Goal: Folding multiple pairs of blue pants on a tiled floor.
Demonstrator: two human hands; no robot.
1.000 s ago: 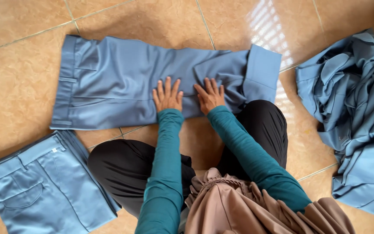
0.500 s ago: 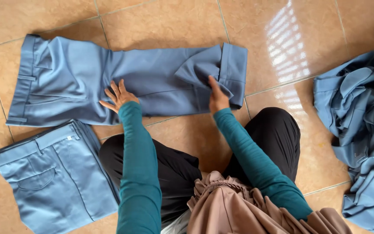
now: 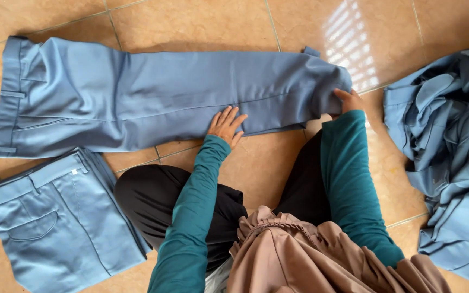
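Where the tiled floor (image 3: 202,24) is covered by a pair of blue-grey trousers (image 3: 153,95), the garment is seen laid flat and lengthwise, its waistband with belt loops at the left and its leg ends at the right, across the upper middle of the view. The cloth is a smooth, slightly glossy woven fabric, marked by a pressed crease along the leg and by soft wrinkles near the hem. The left hand (image 3: 226,125) is laid palm down on the lower edge of the leg, its fingers (image 3: 229,115) spread wide and flat against the cloth, with nothing gripped. The right hand (image 3: 348,101) is placed at the hem end, where the fabric is bunched; its fingers are partly hidden by the cloth, so whether the hem is pinched cannot be told. Both arms are clad in teal sleeves (image 3: 191,211) of a soft knit. Below them, black trousers (image 3: 158,201) over crossed legs and a draped brown headscarf (image 3: 305,255) are seen. At the lower left, folded trousers (image 3: 55,217) of the same blue-grey are laid in a neat rectangle with a curved pocket seam. At the right, a rumpled heap of like garments (image 3: 451,146) is piled on the glossy tan tiles.
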